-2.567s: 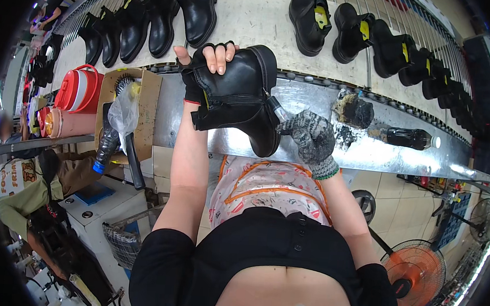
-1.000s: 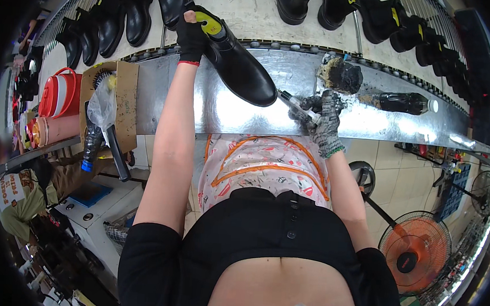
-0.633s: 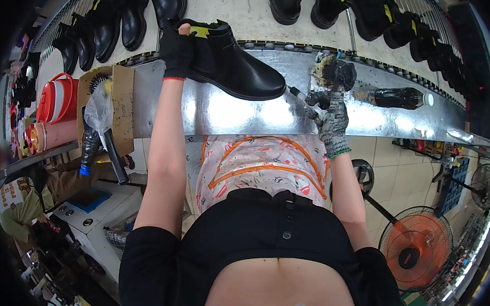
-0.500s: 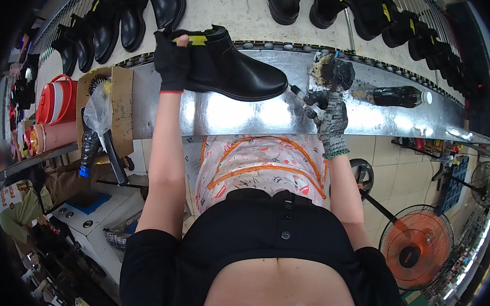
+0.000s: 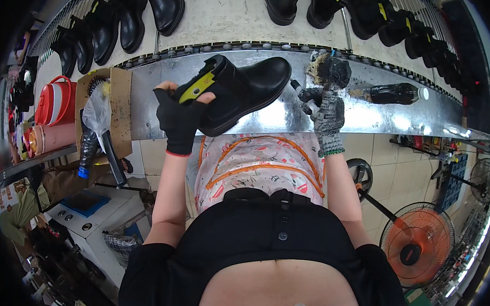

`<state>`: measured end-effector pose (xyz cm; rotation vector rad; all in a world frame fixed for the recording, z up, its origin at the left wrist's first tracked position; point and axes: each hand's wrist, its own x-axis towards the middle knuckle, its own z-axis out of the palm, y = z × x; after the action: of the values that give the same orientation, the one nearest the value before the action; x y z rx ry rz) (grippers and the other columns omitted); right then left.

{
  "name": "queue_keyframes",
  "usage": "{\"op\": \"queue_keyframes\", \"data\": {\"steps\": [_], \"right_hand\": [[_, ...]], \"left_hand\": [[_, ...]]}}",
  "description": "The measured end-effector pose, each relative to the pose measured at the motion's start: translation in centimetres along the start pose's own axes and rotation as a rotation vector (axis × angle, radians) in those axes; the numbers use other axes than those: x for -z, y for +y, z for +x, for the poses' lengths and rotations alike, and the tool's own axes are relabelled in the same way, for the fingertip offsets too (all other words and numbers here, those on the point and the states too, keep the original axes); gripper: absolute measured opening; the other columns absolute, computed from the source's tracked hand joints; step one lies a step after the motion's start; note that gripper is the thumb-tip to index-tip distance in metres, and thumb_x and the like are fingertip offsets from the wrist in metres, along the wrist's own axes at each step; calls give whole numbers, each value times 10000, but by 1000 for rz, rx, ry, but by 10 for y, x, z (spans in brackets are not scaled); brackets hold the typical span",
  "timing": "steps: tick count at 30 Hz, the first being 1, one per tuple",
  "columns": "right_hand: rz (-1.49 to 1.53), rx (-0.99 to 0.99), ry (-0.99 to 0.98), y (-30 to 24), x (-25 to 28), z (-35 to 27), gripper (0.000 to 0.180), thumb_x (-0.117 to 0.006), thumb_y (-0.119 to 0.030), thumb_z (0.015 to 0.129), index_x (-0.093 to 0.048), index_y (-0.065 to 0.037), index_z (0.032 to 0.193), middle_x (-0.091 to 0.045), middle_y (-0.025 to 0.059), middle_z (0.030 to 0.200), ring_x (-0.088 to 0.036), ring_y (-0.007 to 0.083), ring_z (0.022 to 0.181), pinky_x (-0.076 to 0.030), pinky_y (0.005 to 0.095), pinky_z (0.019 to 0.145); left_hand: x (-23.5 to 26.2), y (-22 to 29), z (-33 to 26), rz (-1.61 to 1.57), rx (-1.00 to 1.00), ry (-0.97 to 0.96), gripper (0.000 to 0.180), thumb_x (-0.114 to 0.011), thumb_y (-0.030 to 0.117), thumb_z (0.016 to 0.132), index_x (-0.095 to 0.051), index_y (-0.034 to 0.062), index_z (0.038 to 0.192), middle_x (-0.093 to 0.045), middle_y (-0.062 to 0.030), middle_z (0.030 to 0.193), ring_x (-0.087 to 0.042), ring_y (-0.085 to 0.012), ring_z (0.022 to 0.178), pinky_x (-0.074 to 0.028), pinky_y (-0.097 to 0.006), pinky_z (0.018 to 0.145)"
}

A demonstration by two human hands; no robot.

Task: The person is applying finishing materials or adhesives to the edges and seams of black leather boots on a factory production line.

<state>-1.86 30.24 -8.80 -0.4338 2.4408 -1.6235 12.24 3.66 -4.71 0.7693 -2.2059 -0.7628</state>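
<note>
My left hand (image 5: 177, 115), in a black glove with bare fingertips, is closed around the heel and collar of a black ankle boot (image 5: 251, 89). The boot has a yellow pull tab by my thumb, and its toe points to the far right, tilted over the metal ledge. In a grey knit glove with blackened fingers, my right hand (image 5: 330, 122) grips a slim dark pen-shaped tool (image 5: 296, 86). Its tip is close to the boot's toe but apart from it. Just beyond that hand sits a black-stained lump (image 5: 335, 73), whose kind I cannot make out.
A metal ledge (image 5: 153, 99) runs in front of the conveyor (image 5: 219, 17), where black boots stand in two rows. A dark bottle (image 5: 393, 93) with a white cap lies right. Left are a cardboard box (image 5: 123, 109) with a brush and a red-white jug (image 5: 54, 103).
My left hand has drawn the boot's heel toward me and turned it, so the toe now points farther away. My right hand has shifted slightly left with the tool.
</note>
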Motion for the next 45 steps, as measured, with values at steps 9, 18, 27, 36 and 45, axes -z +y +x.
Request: {"op": "queue_keyframes", "data": {"steps": [9, 18, 27, 36, 45], "right_hand": [[-100, -59, -111, -34, 6, -7, 396, -387, -275, 954, -682, -36, 842, -682, 56, 728, -637, 148, 683, -494, 273, 644], [-287, 239, -37, -18, 8, -25, 432, -380, -334, 969, -682, -57, 833, -682, 83, 736, -625, 199, 695, -474, 337, 655], [-31, -27, -194, -30, 24, -45, 190, -487, -76, 857, -657, 2, 885, -680, 103, 750, -644, 198, 656, -508, 287, 641], [-214, 51, -201, 1, 43, -59, 640, -265, -441, 975, -676, 13, 791, -674, 78, 713, -607, 138, 612, -490, 263, 621], [-81, 79, -390, -64, 78, -73, 241, -436, -119, 874, -667, -66, 831, -675, 90, 796, -631, 277, 719, -491, 360, 688]], "left_hand": [[18, 29, -29, -328, 300, -406, 728, -801, 144, 675, -340, 43, 1230, -604, -138, 886, -638, -179, 798, -524, -272, 668], [3, 22, -57, -644, 589, -720, 769, -750, 128, 668, -337, 7, 1305, -598, -117, 1024, -611, -173, 868, -507, -272, 747], [-6, 31, -67, -830, 816, -827, 502, -723, 124, 669, -556, -25, 1118, -621, -83, 988, -599, -170, 871, -488, -284, 778], [-10, 39, -69, -953, 827, -840, 608, -693, 108, 706, -450, -28, 1247, -574, -106, 1121, -582, -201, 979, -484, -312, 852], [-12, 59, -55, -1119, 933, -821, 525, -646, 92, 751, -456, -31, 1224, -577, -119, 1099, -602, -211, 981, -506, -307, 850]]}}
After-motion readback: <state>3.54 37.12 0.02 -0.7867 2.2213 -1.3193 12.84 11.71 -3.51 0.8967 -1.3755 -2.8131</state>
